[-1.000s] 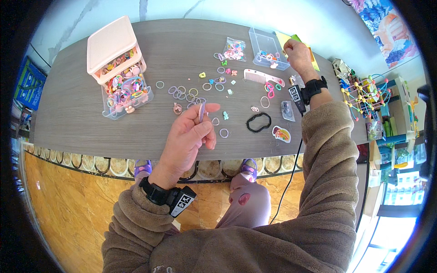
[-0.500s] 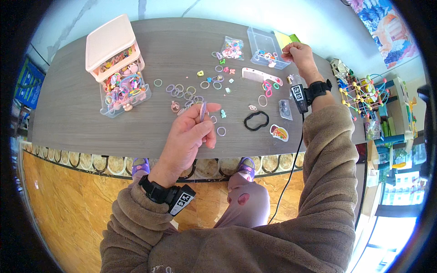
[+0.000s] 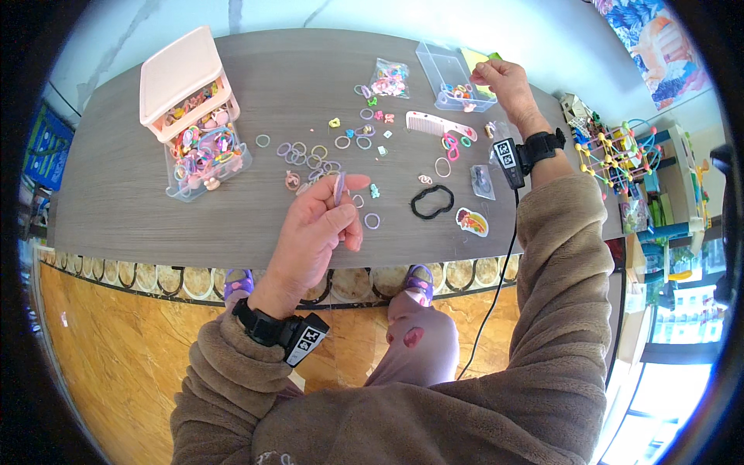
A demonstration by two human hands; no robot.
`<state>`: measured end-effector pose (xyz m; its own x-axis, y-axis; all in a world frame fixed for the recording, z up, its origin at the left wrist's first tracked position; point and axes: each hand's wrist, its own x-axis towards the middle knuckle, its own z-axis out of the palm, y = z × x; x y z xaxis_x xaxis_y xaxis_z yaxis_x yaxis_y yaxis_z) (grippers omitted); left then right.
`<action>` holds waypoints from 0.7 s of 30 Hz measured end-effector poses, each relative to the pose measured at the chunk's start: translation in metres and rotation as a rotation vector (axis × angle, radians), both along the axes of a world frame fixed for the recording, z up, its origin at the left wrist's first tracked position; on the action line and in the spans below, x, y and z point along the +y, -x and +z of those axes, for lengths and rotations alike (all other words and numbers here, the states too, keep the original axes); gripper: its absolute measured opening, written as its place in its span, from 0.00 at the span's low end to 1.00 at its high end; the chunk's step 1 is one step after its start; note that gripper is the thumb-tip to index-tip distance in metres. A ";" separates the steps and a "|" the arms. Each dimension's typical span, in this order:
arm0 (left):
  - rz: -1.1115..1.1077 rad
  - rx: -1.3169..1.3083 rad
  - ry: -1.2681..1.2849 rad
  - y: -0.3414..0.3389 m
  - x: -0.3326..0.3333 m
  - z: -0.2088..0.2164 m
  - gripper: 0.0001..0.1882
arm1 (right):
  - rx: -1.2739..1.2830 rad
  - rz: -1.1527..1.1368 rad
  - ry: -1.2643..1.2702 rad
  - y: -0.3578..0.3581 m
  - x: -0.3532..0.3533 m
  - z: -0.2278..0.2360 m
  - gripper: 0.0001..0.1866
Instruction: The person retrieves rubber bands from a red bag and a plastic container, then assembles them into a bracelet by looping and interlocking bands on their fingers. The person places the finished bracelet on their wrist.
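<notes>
**Your left hand (image 3: 310, 229) pinches one lilac hair tie (image 3: 339, 188), your right hand (image 3: 508, 85) is beside the clear box (image 3: 432, 66)**

You keep the lilac hair tie above the near part of the grey desk (image 3: 124, 194). The grip of your left hand is closed on it: the thumb and the index finger press it between them, and it stands almost upright, with the narrow side to the camera.

Your right hand is at about two o'clock from the left one, with its fingertips over the right side of the clear box. The fingers of this grip are bent close together, but I cannot tell if they hold something, nor if they touch the box. Small colourful pieces (image 3: 457, 94) lie inside this box.

Seen from your left hand, a group of loose hair ties (image 3: 316, 160) lies near, at twelve o'clock. At one o'clock, farther away, is a clear bag (image 3: 390, 79) with pastel pieces. The white and pink comb (image 3: 438, 124) is at two o'clock. The black hair band (image 3: 414, 205) and, just beyond it, a colourful sticker (image 3: 472, 222) are at three o'clock. The pink storage box (image 3: 180, 74) stands between ten and eleven o'clock, and its clear drawer (image 3: 183, 192), pulled out toward you, is full of hair ties.
</notes>
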<state>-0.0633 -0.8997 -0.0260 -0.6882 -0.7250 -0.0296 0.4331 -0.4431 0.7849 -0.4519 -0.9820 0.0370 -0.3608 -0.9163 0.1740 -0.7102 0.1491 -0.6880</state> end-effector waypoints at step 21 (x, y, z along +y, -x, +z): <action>-0.020 -0.045 0.015 0.003 0.003 -0.007 0.22 | 0.788 0.151 -0.411 -0.049 0.077 -0.031 0.05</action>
<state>-0.0658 -0.8964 -0.0331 -0.7009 -0.7116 -0.0495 0.3886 -0.4391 0.8100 -0.4025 -0.9050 0.0064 -0.1460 -0.9888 -0.0320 -0.9853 0.1425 0.0939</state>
